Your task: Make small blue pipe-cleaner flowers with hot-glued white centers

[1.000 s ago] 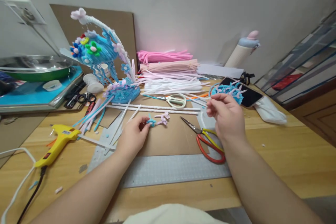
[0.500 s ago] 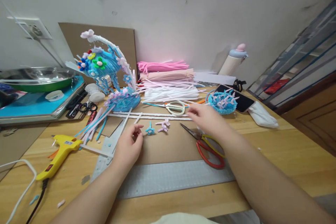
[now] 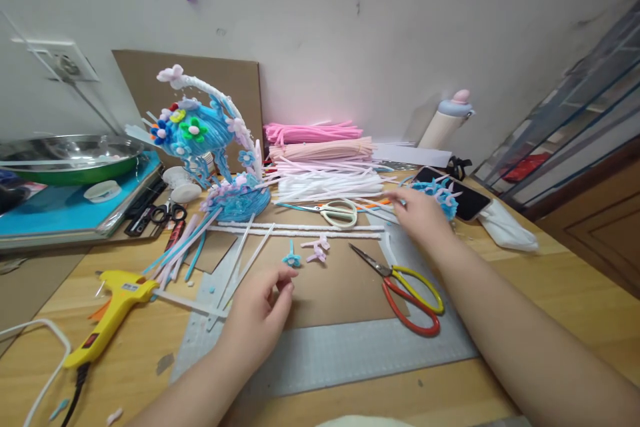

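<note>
My left hand (image 3: 263, 303) hovers over the cardboard, fingers loosely curled and thumb apart, with nothing visible in it. Just beyond its fingertips lie a small blue pipe-cleaner flower (image 3: 291, 257) and pink pipe-cleaner pieces (image 3: 317, 250). My right hand (image 3: 423, 215) is at the right end of two long white fuzzy strips (image 3: 320, 231), its fingers pointing left and slightly apart. Behind it, a blue pipe-cleaner piece with pink spikes (image 3: 447, 197) is partly hidden. Scissors with red and yellow handles (image 3: 400, 283) lie open between my hands.
At the left are a yellow glue gun (image 3: 113, 310) and black scissors (image 3: 169, 212). A decorated blue pipe-cleaner model (image 3: 205, 133) stands behind my left hand. Bundled pipe cleaners (image 3: 320, 150), cream-handled scissors (image 3: 339, 213) and a phone (image 3: 473, 200) lie toward the back.
My right hand has moved right, away from the white strips toward the blue spiked piece. My left hand has shifted right and nearer to me. The view has tilted slightly.
</note>
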{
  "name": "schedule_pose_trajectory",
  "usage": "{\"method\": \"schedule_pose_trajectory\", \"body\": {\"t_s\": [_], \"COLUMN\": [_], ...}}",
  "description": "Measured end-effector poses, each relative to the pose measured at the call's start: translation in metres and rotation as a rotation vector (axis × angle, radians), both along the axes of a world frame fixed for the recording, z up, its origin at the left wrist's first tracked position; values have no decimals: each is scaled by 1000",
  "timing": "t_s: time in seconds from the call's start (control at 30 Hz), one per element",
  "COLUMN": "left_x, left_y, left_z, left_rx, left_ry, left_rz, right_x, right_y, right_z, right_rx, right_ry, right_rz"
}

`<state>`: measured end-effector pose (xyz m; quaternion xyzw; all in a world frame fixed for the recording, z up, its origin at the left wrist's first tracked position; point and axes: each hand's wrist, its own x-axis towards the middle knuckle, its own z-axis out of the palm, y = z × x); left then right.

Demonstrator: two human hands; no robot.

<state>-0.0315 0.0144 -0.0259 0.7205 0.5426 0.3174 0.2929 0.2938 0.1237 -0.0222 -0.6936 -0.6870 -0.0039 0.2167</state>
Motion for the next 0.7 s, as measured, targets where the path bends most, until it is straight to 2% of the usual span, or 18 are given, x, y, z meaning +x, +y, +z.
{"method": "schedule_pose_trajectory", "body": {"t_s": [0.13,0.27,0.4,0.53,0.7], "left_x": [-1,-2,-1,1,1], "left_y": [-2,-4,-6,-7,-6], "left_z": [1,2,0,0,1], "left_rx": [2,5,-3,-17,-34], "left_ry": [10,16,13,38,70], "left_rz": [-18,-34,-55,-75,-83], "right_x": [-7,-16,-19,-19,-27], "right_y": [14,10,12,35,62], "right_z": [-14,-20,-8,5,4], "right_rx": [-196,-316,-353,-447,-569], "right_ry": [-91,-176,-256,-315,-321], "right_rz": [60,54,-42,-225,-290]}}
